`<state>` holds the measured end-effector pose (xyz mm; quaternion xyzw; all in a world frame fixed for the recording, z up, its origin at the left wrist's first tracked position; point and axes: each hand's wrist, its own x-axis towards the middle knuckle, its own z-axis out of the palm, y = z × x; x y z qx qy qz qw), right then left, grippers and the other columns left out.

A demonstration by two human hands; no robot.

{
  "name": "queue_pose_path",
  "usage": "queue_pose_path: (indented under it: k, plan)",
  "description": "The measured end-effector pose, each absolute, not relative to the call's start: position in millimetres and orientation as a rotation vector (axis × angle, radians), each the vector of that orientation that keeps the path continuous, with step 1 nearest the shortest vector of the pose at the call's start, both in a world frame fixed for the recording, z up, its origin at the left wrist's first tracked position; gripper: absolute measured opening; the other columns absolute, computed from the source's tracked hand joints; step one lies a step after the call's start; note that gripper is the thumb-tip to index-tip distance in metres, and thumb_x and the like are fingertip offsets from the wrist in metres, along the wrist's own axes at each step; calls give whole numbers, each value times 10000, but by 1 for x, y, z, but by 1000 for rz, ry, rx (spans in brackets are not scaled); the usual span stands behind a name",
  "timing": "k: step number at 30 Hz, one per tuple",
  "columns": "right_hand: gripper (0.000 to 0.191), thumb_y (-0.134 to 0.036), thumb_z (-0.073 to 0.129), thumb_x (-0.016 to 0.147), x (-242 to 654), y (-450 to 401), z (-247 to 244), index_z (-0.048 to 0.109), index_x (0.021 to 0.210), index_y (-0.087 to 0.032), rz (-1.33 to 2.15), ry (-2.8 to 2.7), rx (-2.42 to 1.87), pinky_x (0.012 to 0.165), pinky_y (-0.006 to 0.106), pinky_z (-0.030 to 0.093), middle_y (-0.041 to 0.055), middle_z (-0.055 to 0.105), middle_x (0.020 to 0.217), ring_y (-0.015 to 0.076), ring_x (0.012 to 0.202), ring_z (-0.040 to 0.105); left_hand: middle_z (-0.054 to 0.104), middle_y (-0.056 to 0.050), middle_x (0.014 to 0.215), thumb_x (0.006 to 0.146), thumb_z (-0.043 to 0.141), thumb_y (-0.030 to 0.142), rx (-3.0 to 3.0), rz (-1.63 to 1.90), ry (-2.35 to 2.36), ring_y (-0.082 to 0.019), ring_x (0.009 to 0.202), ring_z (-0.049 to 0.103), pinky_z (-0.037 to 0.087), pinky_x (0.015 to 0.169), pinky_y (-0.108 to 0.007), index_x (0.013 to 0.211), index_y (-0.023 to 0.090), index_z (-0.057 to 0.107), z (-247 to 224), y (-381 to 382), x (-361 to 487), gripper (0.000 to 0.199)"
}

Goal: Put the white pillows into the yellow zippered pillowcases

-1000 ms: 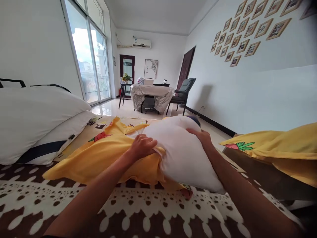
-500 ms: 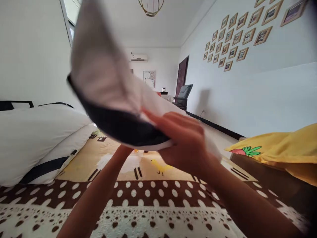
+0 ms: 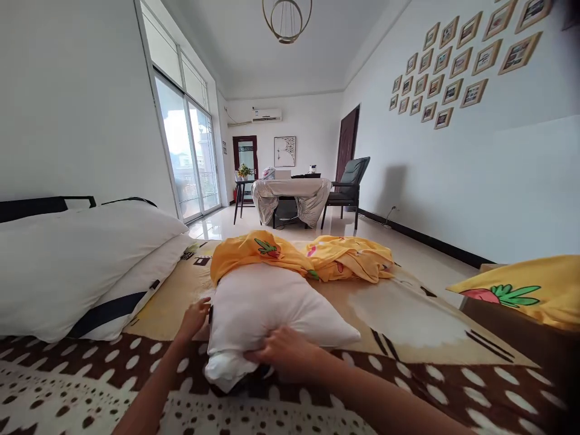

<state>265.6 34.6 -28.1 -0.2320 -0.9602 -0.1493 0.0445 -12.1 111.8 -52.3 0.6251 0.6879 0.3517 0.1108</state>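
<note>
1 white pillow point(image 3: 267, 302), lying on a patterned blanket point(image 3: 408, 308), its far end covered by a yellow carrot-print cloth point(image 3: 247, 249). 1 right hand point(image 3: 290, 353), fingers pinching the pillow's near edge. 1 left hand point(image 3: 194, 320), at the pillow's left edge; cannot tell whether its fingers grip. 1 crumpled yellow cloth point(image 3: 351, 258), beyond the pillow, to the right. 2 stacked pillows point(image 3: 95, 257), white, to the left.
</note>
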Motion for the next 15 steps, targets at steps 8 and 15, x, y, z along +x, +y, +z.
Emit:
queue_pose_path:
  k: [8,15]
  plan:
    - [275,-200,558,788,256,62,21,692,967,-361,287,-2652,-814,704,254,467,-48,685,738,145,696,628,616,-118,1230,865,411,316,2089,1227,1750,-227,1133,578,485,930,-374,1219,120,534,0,106,15,423]
    - [528,-356,657,702,271,188,14,601,1178,-136,96,-1712,-1662,866,393,405,167,568,1184,304,1094,514,235,-6,1537,903,406,504,2808,601,1359,-293,1423,187,133,1103,-656,1415,380,311,-50,64,120,536]
